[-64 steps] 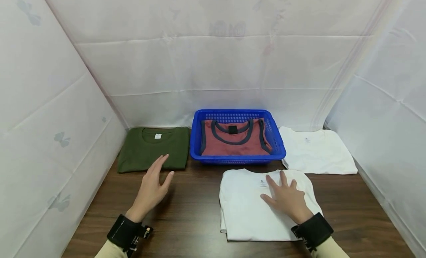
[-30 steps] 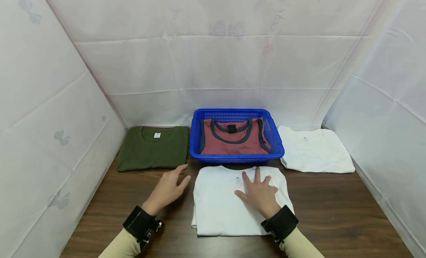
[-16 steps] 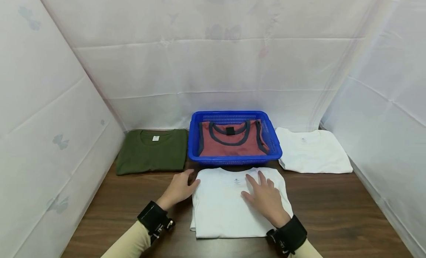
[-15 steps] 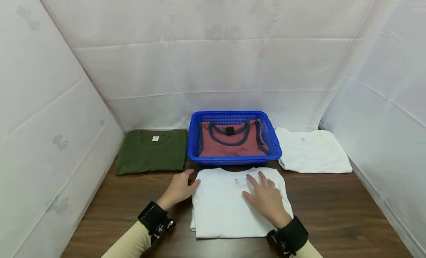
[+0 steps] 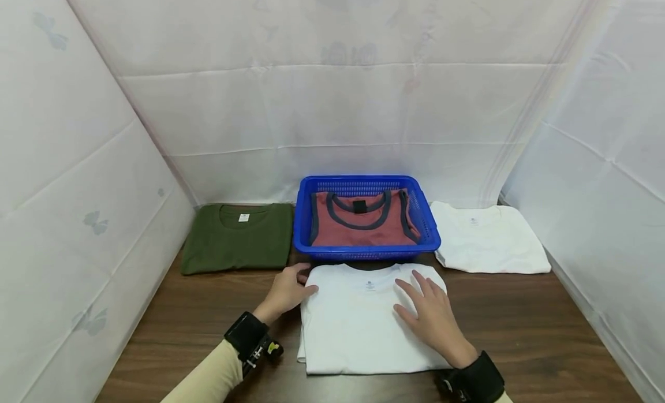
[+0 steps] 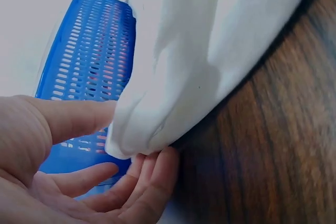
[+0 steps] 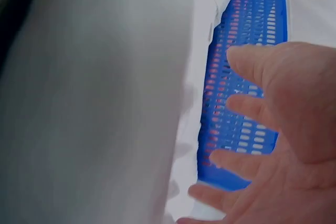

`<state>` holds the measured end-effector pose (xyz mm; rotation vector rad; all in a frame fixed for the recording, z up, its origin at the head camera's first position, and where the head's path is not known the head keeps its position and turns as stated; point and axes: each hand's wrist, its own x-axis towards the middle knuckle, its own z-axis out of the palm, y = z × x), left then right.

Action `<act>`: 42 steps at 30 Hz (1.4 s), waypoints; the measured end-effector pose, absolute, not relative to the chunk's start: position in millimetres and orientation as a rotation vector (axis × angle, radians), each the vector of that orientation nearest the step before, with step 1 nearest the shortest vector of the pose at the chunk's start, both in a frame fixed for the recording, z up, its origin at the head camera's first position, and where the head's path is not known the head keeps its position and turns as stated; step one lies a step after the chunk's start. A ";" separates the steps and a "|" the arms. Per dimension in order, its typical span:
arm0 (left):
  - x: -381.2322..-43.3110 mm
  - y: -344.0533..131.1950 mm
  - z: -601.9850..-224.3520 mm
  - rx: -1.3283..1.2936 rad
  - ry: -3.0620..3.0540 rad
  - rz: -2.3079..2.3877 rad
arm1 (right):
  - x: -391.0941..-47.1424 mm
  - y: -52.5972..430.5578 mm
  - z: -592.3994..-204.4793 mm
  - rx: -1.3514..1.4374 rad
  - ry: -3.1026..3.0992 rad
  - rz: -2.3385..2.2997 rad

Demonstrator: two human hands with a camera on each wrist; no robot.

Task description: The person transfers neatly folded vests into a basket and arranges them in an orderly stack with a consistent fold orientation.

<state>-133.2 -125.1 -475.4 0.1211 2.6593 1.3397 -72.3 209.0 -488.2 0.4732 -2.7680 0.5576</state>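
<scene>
A folded white T-shirt (image 5: pixel 358 328) lies in front of the basket, its neckline facing away from me. My left hand (image 5: pixel 287 288) is at its far left corner. In the left wrist view the thumb (image 6: pixel 79 119) lies against one side of the white cloth (image 6: pixel 178 82), with curled fingers (image 6: pixel 152 182) against the other, so the edge is between them. My right hand (image 5: pixel 430 315) is over the shirt's right part, fingers spread and holding nothing. In the right wrist view the fingers (image 7: pixel 247 108) stand apart from the cloth.
Behind the shirt is a blue plastic basket (image 5: pixel 368 253) holding a folded red shirt (image 5: pixel 358 232) with dark trim. A folded green T-shirt (image 5: pixel 239 244) lies left of it, another folded white T-shirt (image 5: pixel 490 244) right. White sheets (image 5: pixel 332 114) wall the wooden table (image 5: pixel 545 328).
The near white T-shirt has slid left under my right hand. My left hand has come right to its corner and taken the edge. The right hand has since shifted right.
</scene>
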 end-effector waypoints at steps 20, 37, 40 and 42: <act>-139.0 -120.5 -474.3 0.056 2.376 1.560 | -77.4 238.1 -494.7 0.467 -2.666 0.663; -123.5 -120.6 -461.2 0.581 2.575 1.532 | -96.6 262.2 -488.8 0.378 -2.955 0.648; -122.2 -120.9 -461.1 0.559 2.577 1.531 | -102.0 263.1 -488.6 0.364 -3.001 0.626; -121.9 -121.1 -462.1 0.552 2.573 1.538 | -104.4 263.2 -489.1 0.364 -3.012 0.622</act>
